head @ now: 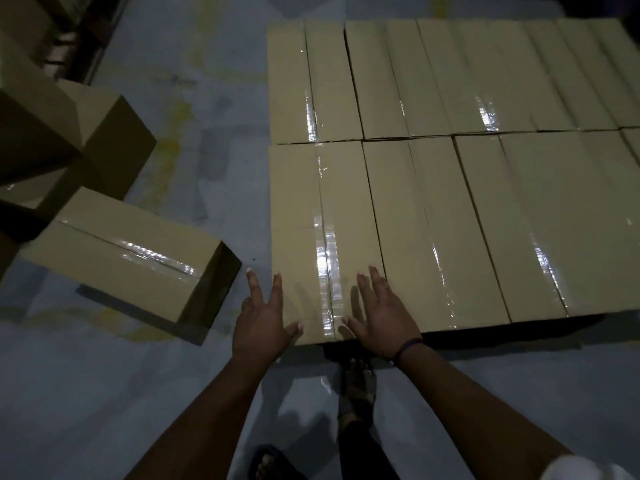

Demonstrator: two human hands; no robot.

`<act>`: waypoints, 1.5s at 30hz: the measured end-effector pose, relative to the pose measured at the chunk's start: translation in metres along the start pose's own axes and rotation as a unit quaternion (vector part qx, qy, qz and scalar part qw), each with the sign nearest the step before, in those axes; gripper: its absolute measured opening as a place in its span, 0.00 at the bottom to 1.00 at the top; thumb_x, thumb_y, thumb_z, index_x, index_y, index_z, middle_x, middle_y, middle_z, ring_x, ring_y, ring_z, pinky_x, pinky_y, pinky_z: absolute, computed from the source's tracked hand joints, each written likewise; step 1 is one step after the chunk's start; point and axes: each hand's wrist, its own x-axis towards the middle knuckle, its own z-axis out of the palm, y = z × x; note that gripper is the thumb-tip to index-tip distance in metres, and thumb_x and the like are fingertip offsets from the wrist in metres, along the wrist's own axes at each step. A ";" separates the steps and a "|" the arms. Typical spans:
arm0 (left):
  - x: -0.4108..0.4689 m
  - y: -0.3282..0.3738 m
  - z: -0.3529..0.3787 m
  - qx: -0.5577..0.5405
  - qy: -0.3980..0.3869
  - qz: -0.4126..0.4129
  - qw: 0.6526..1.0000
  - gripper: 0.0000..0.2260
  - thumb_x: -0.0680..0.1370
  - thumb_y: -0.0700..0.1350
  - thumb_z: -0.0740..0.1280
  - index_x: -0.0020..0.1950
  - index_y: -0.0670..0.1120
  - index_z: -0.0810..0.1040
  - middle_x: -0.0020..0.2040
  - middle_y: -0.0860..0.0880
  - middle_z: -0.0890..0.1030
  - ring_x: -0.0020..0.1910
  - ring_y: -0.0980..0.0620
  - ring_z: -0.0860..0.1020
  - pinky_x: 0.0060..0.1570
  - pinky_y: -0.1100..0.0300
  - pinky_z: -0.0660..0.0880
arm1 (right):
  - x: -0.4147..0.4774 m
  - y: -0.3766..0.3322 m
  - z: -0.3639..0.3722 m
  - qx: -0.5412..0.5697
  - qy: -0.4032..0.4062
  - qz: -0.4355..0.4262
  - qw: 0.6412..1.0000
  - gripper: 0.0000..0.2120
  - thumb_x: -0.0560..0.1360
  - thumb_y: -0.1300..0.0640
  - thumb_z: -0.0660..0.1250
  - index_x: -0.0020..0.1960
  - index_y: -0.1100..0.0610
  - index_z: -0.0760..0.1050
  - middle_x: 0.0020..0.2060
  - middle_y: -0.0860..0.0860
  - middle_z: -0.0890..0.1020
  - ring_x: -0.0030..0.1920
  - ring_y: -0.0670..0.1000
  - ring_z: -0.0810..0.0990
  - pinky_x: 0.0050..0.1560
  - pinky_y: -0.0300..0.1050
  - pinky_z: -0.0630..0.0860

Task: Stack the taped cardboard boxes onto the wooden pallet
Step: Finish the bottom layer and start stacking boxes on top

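Squaring the near-left taped box (304, 209) against the stacked boxes (485, 220): left hand (263, 320) and right hand (384, 317) sit over its near edge, fingers (276, 289) spread wide, holding nothing. Next, probably: lift the loose box (131, 258) from the floor (173, 393) on the left.

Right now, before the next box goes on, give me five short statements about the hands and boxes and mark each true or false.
1. The left hand and the right hand both have straight, spread fingers. True.
2. The right hand lies over the taped top of the nearest stacked box. True.
3. The left hand holds a tape roll. False: it holds nothing.
4. The loose box at left is unsealed. False: shiny tape runs along its top seam.
5. The dark band is on the left wrist. False: it is on the right wrist.
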 end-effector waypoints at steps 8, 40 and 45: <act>-0.041 -0.039 -0.034 -0.065 0.008 -0.034 0.997 0.45 0.78 0.65 0.66 0.83 0.55 0.40 0.79 0.45 0.27 0.79 0.39 0.58 0.71 0.46 0.67 | 0.005 -0.084 -0.005 -0.006 -0.005 -0.064 0.998 0.38 0.80 0.40 0.62 0.82 0.57 0.52 0.81 0.59 0.49 0.80 0.61 0.53 0.78 0.54 0.57; 0.017 -0.301 -0.079 -0.183 -0.012 -0.223 0.957 0.39 0.77 0.73 0.56 0.82 0.53 0.56 0.83 0.41 0.48 0.75 0.36 0.63 0.65 0.47 0.71 | 0.203 -0.316 0.095 -0.022 -0.118 -0.158 0.980 0.33 0.79 0.39 0.58 0.78 0.56 0.63 0.76 0.58 0.66 0.76 0.61 0.63 0.75 0.59 0.64; 0.077 -0.348 -0.099 -0.222 0.003 -0.267 0.938 0.36 0.79 0.63 0.67 0.82 0.52 0.59 0.83 0.43 0.49 0.76 0.36 0.62 0.69 0.46 0.68 | 0.281 -0.345 0.106 -0.114 -0.171 -0.206 0.957 0.33 0.81 0.39 0.58 0.81 0.52 0.54 0.80 0.55 0.57 0.79 0.59 0.54 0.76 0.54 0.58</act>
